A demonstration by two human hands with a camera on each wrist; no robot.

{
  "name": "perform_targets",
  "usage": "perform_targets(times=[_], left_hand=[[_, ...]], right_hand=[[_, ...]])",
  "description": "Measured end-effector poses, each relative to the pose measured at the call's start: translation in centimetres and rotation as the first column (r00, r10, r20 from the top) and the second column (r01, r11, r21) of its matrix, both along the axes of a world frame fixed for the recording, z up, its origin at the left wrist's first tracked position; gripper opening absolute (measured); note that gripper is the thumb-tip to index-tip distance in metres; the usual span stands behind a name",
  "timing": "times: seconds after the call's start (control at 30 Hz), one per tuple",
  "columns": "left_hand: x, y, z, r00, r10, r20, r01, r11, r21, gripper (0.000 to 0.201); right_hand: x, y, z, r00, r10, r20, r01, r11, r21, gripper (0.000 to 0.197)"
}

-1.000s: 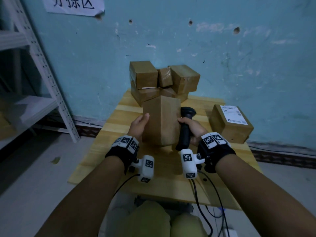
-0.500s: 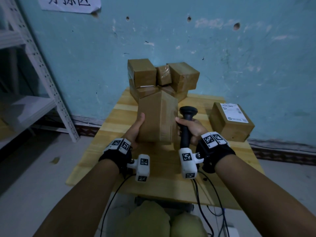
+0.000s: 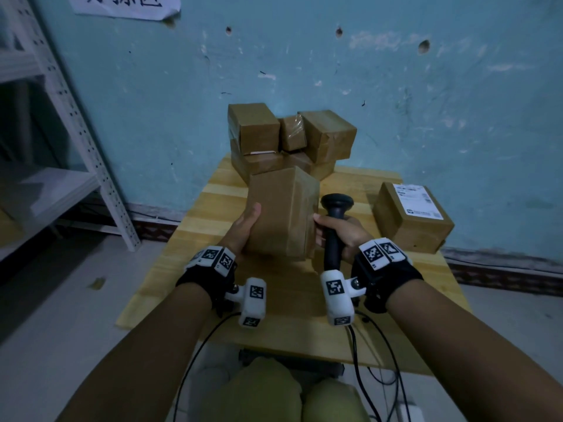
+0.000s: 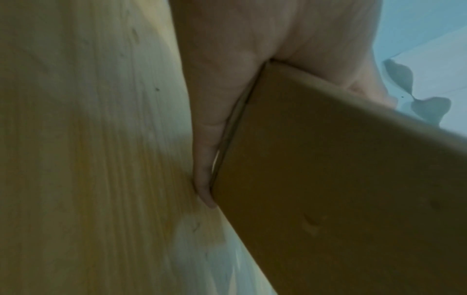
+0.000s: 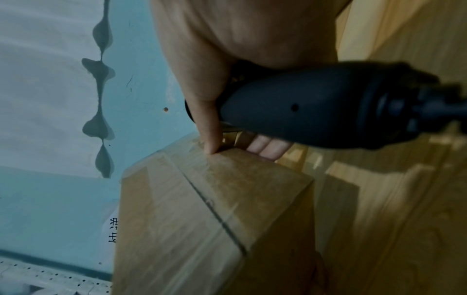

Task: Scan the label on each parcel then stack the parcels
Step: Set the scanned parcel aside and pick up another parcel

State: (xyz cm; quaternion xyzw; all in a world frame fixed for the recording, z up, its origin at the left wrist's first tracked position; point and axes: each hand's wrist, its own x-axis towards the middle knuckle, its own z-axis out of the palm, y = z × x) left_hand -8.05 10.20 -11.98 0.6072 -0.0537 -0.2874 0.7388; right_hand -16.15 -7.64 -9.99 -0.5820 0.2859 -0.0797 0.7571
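A plain brown parcel [image 3: 280, 214] stands upright over the middle of the wooden table [image 3: 289, 300]. My left hand [image 3: 243, 226] grips its left side, thumb on the near face; in the left wrist view the fingers [image 4: 212, 129] lie along the parcel [image 4: 328, 179]. My right hand [image 3: 344, 233] holds a black scanner [image 3: 333, 226] upright by its handle, and its thumb [image 5: 209, 129] touches the parcel's taped corner [image 5: 202, 209]. No label shows on the faces in view. A labelled parcel [image 3: 411, 217] lies at the right. Several parcels [image 3: 289, 138] are piled at the back.
A white metal rack [image 3: 76, 132] stands left of the table. The blue wall [image 3: 396, 102] runs close behind the pile, with a paper sign [image 3: 122, 4] at top left. Cables [image 3: 365, 345] hang off the table's near edge by my knees.
The parcel has turned a little between my hands, so more of its right face shows. My left hand has slid slightly lower on it. The scanner stays upright beside it.
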Motion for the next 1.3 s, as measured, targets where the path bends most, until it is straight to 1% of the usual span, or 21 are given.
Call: perform_targets(times=[0.07, 0.1, 0.17, 0.23, 0.3, 0.4, 0.5, 0.57, 0.6, 0.67, 0.73, 0.8, 0.93, 1.0, 1.07, 1.13, 1.23, 1.27, 1.3], left_hand=[[0.1, 0.0, -0.2, 1.000, -0.012, -0.014, 0.013, 1.000, 0.022, 0.074], [0.1, 0.0, -0.2, 0.999, -0.021, -0.030, 0.022, 1.000, 0.018, 0.071], [0.3, -0.1, -0.4, 0.997, -0.033, -0.069, 0.033, 0.999, -0.005, 0.055], [0.5, -0.2, -0.5, 0.993, -0.054, -0.102, 0.052, 0.998, -0.022, 0.038], [0.2, -0.4, -0.3, 0.993, -0.083, -0.083, 0.080, 0.996, -0.035, 0.036], [-0.3, -0.5, 0.2, 0.996, -0.090, 0.028, 0.091, 0.995, -0.031, 0.049], [-0.2, -0.4, 0.3, 0.984, -0.069, 0.163, 0.078, 0.996, -0.046, 0.074], [-0.2, -0.4, 0.6, 0.969, -0.055, 0.241, 0.064, 0.997, -0.032, 0.088], [-0.3, -0.3, 0.7, 0.961, -0.049, 0.273, 0.057, 0.998, -0.021, 0.094], [-0.5, -0.2, 1.1, 0.948, -0.050, 0.314, 0.051, 0.999, 0.007, 0.105], [-0.7, -0.4, 1.3, 0.942, -0.049, 0.332, 0.047, 0.999, 0.014, 0.108], [-0.9, -0.4, 1.4, 0.942, -0.035, 0.333, 0.032, 0.999, 0.015, 0.106], [-0.9, -0.6, 1.4, 0.929, -0.043, 0.367, 0.031, 0.999, 0.038, 0.100], [-0.7, -0.8, 1.4, 0.943, -0.034, 0.331, 0.033, 0.999, 0.008, 0.090], [-0.4, -1.1, 1.6, 0.971, 0.000, 0.238, 0.017, 0.997, -0.069, 0.074], [0.1, -1.3, 1.6, 0.985, 0.018, 0.172, 0.000, 0.995, -0.102, 0.066], [0.4, -1.4, 1.8, 0.991, 0.028, 0.128, -0.016, 0.995, -0.096, 0.065], [0.5, -1.3, 1.9, 0.993, 0.023, 0.114, -0.013, 0.997, -0.081, 0.072], [0.5, -1.3, 1.8, 0.996, 0.005, 0.088, 0.000, 0.999, -0.048, 0.084]], right_hand=[[0.0, -0.1, -0.1, 1.000, 0.008, -0.002, -0.008, 1.000, -0.006, 0.010], [0.0, -0.1, -0.2, 1.000, 0.014, -0.007, -0.014, 1.000, -0.005, 0.010], [0.0, -0.1, -0.3, 1.000, 0.023, -0.011, -0.023, 1.000, 0.006, 0.012], [-0.1, -0.1, -0.4, 1.000, 0.017, -0.008, -0.017, 1.000, 0.022, 0.010], [-0.3, 0.0, -0.4, 0.999, 0.028, 0.016, -0.029, 0.998, 0.055, 0.012], [-0.4, 0.2, -0.3, 0.997, 0.077, 0.021, -0.079, 0.994, 0.076, 0.015], [-0.7, 0.6, 0.2, 0.995, 0.100, 0.024, -0.102, 0.989, 0.104, 0.035], [-0.7, 0.7, 0.4, 0.993, 0.112, 0.035, -0.116, 0.985, 0.127, 0.044], [-0.8, 0.7, 0.5, 0.992, 0.116, 0.042, -0.121, 0.984, 0.133, 0.043], [-0.8, 0.6, 0.7, 0.992, 0.112, 0.055, -0.119, 0.985, 0.124, 0.034], [-0.8, 0.6, 0.7, 0.992, 0.105, 0.071, -0.112, 0.988, 0.107, 0.024], [-0.8, 0.7, 0.8, 0.992, 0.103, 0.078, -0.110, 0.989, 0.099, 0.018], [-1.0, 0.8, 1.0, 0.992, 0.085, 0.092, -0.094, 0.991, 0.099, 0.012], [-1.0, 0.7, 1.1, 0.991, 0.082, 0.101, -0.091, 0.992, 0.092, 0.011], [-1.0, 0.7, 1.2, 0.991, 0.105, 0.084, -0.112, 0.989, 0.092, 0.012], [-1.1, 0.8, 1.5, 0.990, 0.131, 0.046, -0.135, 0.986, 0.099, 0.017], [-1.0, 0.8, 1.6, 0.990, 0.141, -0.008, -0.139, 0.987, 0.079, 0.026], [-1.0, 0.8, 1.6, 0.990, 0.142, -0.023, -0.140, 0.987, 0.077, 0.028], [-1.0, 0.9, 1.5, 0.989, 0.145, -0.038, -0.141, 0.987, 0.077, 0.029]])
